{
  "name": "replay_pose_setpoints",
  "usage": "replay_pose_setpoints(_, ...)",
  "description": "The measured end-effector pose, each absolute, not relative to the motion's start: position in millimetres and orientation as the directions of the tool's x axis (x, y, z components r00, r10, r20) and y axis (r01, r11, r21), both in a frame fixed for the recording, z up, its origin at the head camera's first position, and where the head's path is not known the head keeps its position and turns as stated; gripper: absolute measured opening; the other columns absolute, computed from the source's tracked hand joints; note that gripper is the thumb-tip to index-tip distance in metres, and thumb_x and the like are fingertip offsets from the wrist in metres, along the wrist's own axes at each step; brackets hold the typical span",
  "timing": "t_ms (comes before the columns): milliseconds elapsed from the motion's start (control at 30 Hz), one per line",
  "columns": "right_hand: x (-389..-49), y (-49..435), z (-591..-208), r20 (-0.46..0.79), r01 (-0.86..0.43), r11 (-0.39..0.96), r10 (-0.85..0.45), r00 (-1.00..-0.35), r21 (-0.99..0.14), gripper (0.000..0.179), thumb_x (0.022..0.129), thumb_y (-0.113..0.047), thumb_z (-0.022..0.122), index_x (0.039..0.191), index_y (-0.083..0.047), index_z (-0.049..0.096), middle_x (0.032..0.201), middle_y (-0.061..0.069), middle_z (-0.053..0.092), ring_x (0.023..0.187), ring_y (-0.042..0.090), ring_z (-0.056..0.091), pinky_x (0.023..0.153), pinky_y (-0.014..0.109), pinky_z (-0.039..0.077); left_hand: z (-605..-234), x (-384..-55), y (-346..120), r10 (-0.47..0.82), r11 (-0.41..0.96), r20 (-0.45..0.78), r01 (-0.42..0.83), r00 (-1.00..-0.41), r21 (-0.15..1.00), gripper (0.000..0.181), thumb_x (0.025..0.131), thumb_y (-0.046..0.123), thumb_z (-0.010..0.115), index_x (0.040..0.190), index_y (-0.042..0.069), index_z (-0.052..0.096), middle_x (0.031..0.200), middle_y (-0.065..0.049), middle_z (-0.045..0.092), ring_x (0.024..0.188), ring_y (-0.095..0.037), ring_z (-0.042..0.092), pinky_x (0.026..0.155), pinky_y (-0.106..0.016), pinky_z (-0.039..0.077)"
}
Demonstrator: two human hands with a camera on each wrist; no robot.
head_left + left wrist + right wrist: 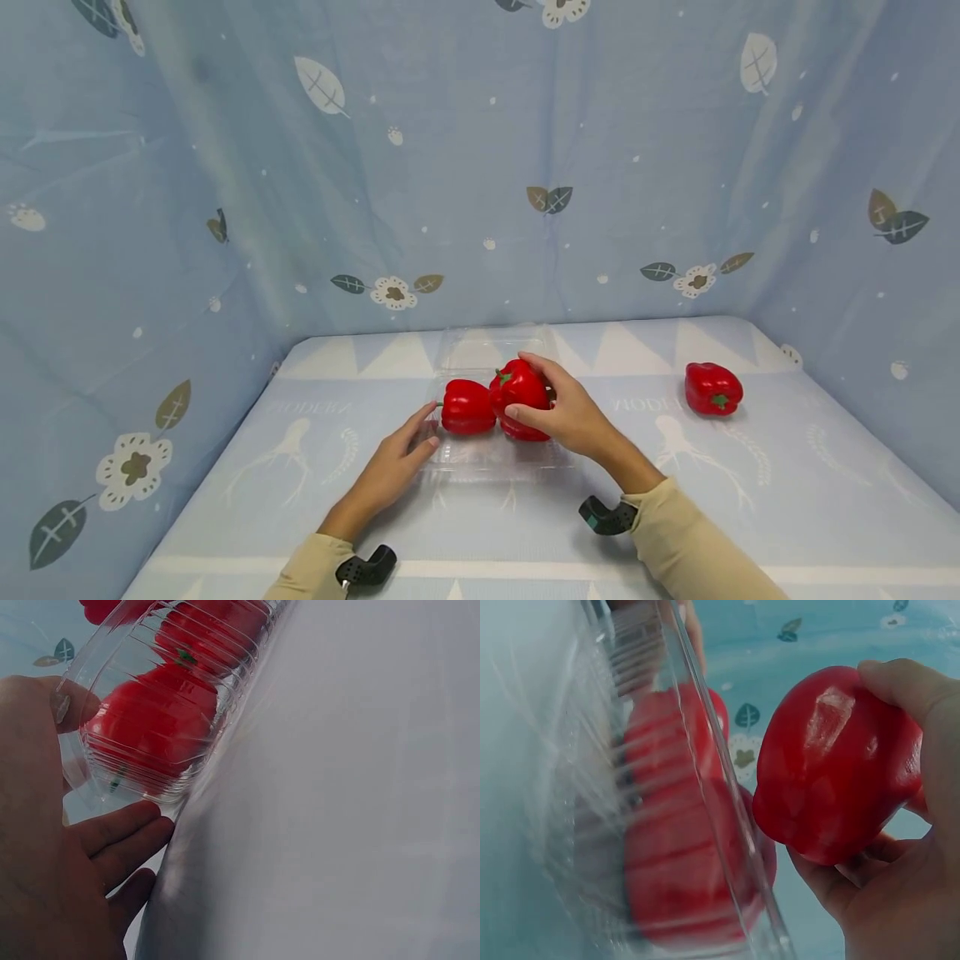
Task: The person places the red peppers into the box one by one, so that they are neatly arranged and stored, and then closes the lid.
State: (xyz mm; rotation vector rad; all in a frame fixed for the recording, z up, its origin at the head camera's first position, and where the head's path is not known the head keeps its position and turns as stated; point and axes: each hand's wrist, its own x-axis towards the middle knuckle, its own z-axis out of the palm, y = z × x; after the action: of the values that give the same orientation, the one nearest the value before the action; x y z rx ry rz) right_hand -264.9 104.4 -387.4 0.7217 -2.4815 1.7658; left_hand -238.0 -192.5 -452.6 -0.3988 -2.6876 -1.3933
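A clear plastic clamshell box (480,457) holds two red bell peppers. The left pepper (467,408) lies on its side with its green stem toward my left hand (390,468); the other pepper (694,877) is partly hidden in the head view. My right hand (576,417) grips a third red bell pepper (517,385) between thumb and fingers, above the pepper in the box's right half. My left hand rests at the box's left end, its thumb by the rim and its fingers fairly straight beside the outer wall.
Another red bell pepper (713,388) lies on the patterned tablecloth (645,467) to the right of the box. The box's lid (495,348) is folded open toward the back. A blue leaf-print curtain (465,167) stands behind and on both sides.
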Motion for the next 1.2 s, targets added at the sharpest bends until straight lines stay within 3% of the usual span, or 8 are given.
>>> replay_pose_setpoints(467, -252.0, 79.1, -395.7, 0.295, -0.476, 0.331, -0.470, -0.832, -0.815, 0.079, 0.083, -0.038, 0.082, 0.151, -0.026, 0.044, 0.145, -0.003, 0.049, 0.126, 0.026, 0.052, 0.090, 0.042, 0.056, -454.9, -237.6, -190.5, 0.182, 0.555, 0.210, 0.277, -0.961, 0.784, 0.057, 0.102, 0.025, 0.060, 0.155, 0.027, 0.039, 0.142, -0.010, 0.057, 0.136, -0.028, 0.048, 0.113, -0.055, 0.033)
replay_pose_setpoints(733, -249.3, 66.4, -399.7, 0.339, -0.591, 0.469, -0.516, -0.786, -0.656, 0.080, 0.081, -0.040, 0.083, 0.150, -0.021, 0.045, 0.137, -0.007, 0.054, 0.119, 0.016, 0.054, 0.088, 0.036, 0.056, -450.2, -239.1, -188.8, 0.178, 0.568, 0.198, 0.265, -0.964, 0.779, 0.057, 0.101, 0.026, 0.060, 0.155, 0.025, 0.040, 0.142, -0.011, 0.057, 0.135, -0.029, 0.050, 0.111, -0.057, 0.034)
replay_pose_setpoints(1200, -247.3, 50.0, -402.3, 0.370, -0.639, 0.543, -0.528, -0.764, -0.544, 0.076, 0.082, -0.044, 0.081, 0.148, -0.022, 0.049, 0.127, -0.001, 0.053, 0.112, 0.018, 0.056, 0.087, 0.042, 0.055, -453.4, -238.0, -191.2, 0.194, 0.563, 0.201, 0.276, -0.960, 0.779, 0.057, 0.102, 0.032, 0.057, 0.155, 0.028, 0.039, 0.144, -0.010, 0.056, 0.135, -0.030, 0.049, 0.109, -0.054, 0.039)
